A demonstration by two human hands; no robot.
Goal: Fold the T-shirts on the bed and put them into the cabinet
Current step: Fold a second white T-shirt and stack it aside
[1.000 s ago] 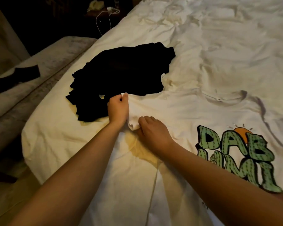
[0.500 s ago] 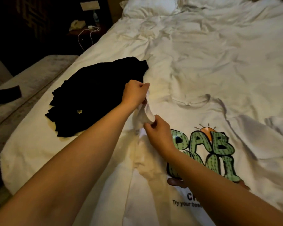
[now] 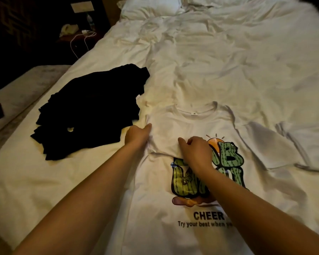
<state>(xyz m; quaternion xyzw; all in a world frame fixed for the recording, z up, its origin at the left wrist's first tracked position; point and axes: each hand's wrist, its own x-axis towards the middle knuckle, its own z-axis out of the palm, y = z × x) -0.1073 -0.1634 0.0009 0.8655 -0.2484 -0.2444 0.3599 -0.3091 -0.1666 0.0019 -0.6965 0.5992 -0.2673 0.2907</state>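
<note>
- The bed (image 3: 219,61) runs away from my fingers, its white cover rumpled all the way up to the pillows (image 3: 151,6) at the far end; beyond its left edge the room is dark (too dark to make out much).
- The white T-shirt (image 3: 173,208) lies print-up under both my arms, collar on the far side of my fingers, its left sleeve turned in over the chest and its right sleeve spread out flat, well off to the right.
- The pile of black clothes (image 3: 92,111) sits just left of my left hand, nearly touching the white shirt's shoulder; I cannot tell whether it is folded or only heaped.
- A grey bench (image 3: 26,85) stands along the bed's left side, with a nightstand (image 3: 77,32) and white cable beyond it, far from my fingers.
- My left hand (image 3: 137,134) pinches the folded edge at the shirt's shoulder, fingers closed on the cloth; my right hand (image 3: 196,150) rests curled on the tucked sleeve over the print, seemingly holding its end.
- Risk, as I judge it: the soft, creased cover gives no firm backing, so the fold line may slip crooked or the sleeve spring back once I let go.
- The shirt's shoulder could also drag the black pile's edge along, since they lie so close.
</note>
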